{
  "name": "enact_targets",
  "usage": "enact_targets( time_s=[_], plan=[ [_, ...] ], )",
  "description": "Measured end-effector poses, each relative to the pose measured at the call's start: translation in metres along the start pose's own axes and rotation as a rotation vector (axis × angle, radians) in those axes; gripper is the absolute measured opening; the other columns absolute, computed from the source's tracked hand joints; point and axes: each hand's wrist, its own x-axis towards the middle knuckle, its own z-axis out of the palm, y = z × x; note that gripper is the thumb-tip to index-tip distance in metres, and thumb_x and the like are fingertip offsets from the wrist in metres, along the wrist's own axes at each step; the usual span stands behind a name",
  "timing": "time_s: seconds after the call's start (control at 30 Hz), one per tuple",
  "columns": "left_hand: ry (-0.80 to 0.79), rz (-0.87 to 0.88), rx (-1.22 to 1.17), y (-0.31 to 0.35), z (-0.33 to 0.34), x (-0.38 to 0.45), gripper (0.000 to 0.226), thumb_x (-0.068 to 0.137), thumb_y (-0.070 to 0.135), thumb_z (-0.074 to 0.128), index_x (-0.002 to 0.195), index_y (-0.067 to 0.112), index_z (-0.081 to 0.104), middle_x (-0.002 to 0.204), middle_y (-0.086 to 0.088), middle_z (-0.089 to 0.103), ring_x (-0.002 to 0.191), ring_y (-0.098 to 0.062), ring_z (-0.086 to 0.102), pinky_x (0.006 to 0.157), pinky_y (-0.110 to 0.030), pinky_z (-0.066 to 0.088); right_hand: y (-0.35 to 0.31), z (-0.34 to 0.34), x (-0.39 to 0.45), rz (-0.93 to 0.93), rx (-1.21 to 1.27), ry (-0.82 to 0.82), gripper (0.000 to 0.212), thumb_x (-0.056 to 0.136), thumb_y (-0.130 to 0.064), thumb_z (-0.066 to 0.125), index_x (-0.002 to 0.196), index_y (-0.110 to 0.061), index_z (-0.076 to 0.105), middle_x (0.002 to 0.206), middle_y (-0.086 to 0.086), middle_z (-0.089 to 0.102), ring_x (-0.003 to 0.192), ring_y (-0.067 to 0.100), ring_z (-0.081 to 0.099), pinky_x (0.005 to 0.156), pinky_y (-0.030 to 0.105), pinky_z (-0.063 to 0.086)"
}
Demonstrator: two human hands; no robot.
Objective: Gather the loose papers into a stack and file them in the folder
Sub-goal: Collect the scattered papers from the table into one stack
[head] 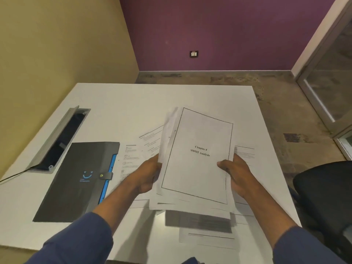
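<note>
Both hands hold an uneven stack of papers [196, 164] tilted up above the white table [118, 103]. The top sheet has a black border and reads "Chapter 4 SWOT Analysis". My left hand [146, 176] grips the stack's left edge, and my right hand [235, 174] grips its right edge. More loose sheets lie flat on the table: some to the left under the stack [131, 159], one at the right [245, 153], and some below near the front edge [207, 239]. A dark grey folder [80, 180] with a blue spine and snap strap lies shut at the left.
An open cable tray [61, 138] is sunk into the table at the far left, with a cable running from it. A black office chair [323, 191] stands at the right, off the table's corner. A purple wall and a glass door lie beyond.
</note>
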Motion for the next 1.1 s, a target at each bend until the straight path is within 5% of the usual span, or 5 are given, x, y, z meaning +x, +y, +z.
enact_targets(
  time_s=[0.17,0.37,0.57,0.73,1.1],
  plan=[
    [0.16,-0.018,-0.181,0.013,-0.027,-0.015,0.025,0.084,0.017,0.047,0.079,0.008,0.07,0.07,-0.007,0.071,0.059,-0.022,0.07,0.055,-0.027,0.056,-0.005,0.035,-0.006,-0.071,0.016,-0.006,0.06,0.076,0.024,0.055,0.13,-0.001,0.049,0.121,0.019,0.064,0.106,0.034,0.061,0.096,0.047,0.051],
    [0.212,0.13,0.052,0.033,-0.055,-0.02,0.044,0.085,0.027,0.074,0.126,0.012,0.065,0.12,-0.001,0.073,0.116,-0.021,0.065,0.103,-0.037,0.049,-0.011,0.081,-0.015,-0.113,-0.09,-0.132,0.054,0.075,0.022,0.053,0.114,-0.014,0.064,0.098,0.002,0.072,0.085,0.015,0.066,0.066,0.021,0.056],
    [0.306,0.371,0.139,0.045,-0.064,-0.024,0.026,0.081,0.022,0.08,0.106,0.022,0.073,0.102,0.007,0.079,0.095,-0.009,0.074,0.07,-0.015,0.055,-0.014,0.123,-0.022,-0.33,-0.233,-0.104,0.036,0.075,0.015,0.066,0.097,-0.014,0.07,0.083,-0.006,0.076,0.075,0.011,0.073,0.061,0.017,0.055],
    [0.279,0.502,0.107,0.045,-0.087,-0.033,0.035,0.076,0.013,0.083,0.11,0.017,0.073,0.108,0.001,0.078,0.1,-0.013,0.073,0.082,-0.019,0.057,-0.007,0.133,-0.024,-0.39,-0.19,-0.094,0.032,0.078,0.005,0.072,0.096,-0.02,0.072,0.09,-0.007,0.078,0.084,0.011,0.074,0.068,0.02,0.058],
    [0.316,0.3,0.141,-0.005,-0.105,-0.007,0.028,0.081,0.017,0.081,0.106,0.02,0.072,0.107,-0.005,0.078,0.104,-0.029,0.071,0.089,-0.033,0.058,0.044,0.132,-0.01,-0.251,-0.318,-0.048,0.035,0.078,0.007,0.072,0.098,-0.021,0.067,0.094,-0.005,0.075,0.091,0.016,0.071,0.067,0.018,0.055]
  ],
)
